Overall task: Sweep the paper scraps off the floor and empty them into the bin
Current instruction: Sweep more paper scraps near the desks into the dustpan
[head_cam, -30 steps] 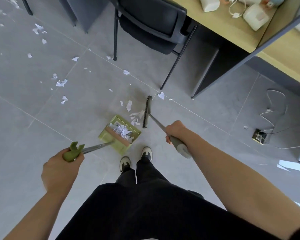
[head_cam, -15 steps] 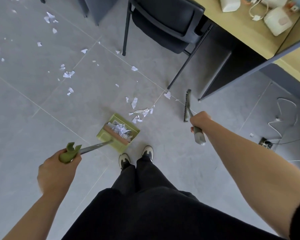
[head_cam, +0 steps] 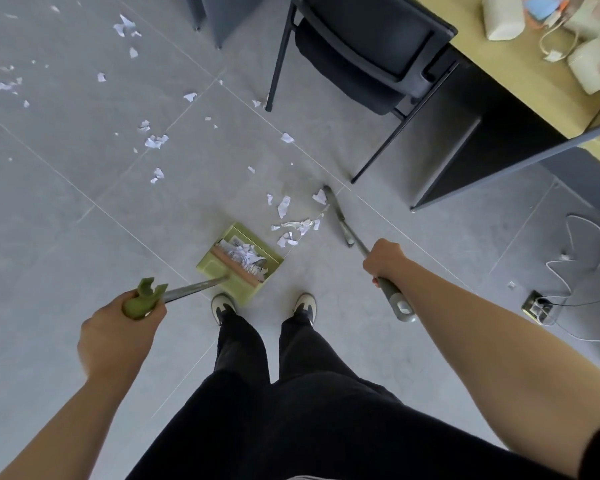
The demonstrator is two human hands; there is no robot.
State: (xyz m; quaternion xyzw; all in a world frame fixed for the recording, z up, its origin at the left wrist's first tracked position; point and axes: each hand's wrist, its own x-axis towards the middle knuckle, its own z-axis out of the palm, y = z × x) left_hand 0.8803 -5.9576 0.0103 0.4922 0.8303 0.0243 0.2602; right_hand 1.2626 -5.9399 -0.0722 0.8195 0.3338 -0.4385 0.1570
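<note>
Head view, looking down: paper scraps (head_cam: 293, 226) lie in a loose cluster on the grey tiled floor (head_cam: 84, 237) at centre frame, between the green dustpan (head_cam: 239, 263) and the broom head (head_cam: 336, 214). The dustpan sits just left of and below that cluster, its open mouth toward the scraps, with a heap of shredded paper already inside. More scraps are scattered across the upper left of the frame. The left hand (head_cam: 118, 336), lower left, grips the green top of the dustpan's long handle. The right hand (head_cam: 385, 259), right of centre, is curled round the grey broom handle, whose end sticks out below the fist. Two shoes (head_cam: 262, 306) stand just below the dustpan. A black chair (head_cam: 368, 53) stands at upper centre, beside a wooden desk (head_cam: 520, 71) at upper right. White cables (head_cam: 575, 251) trail at the right edge.
</note>
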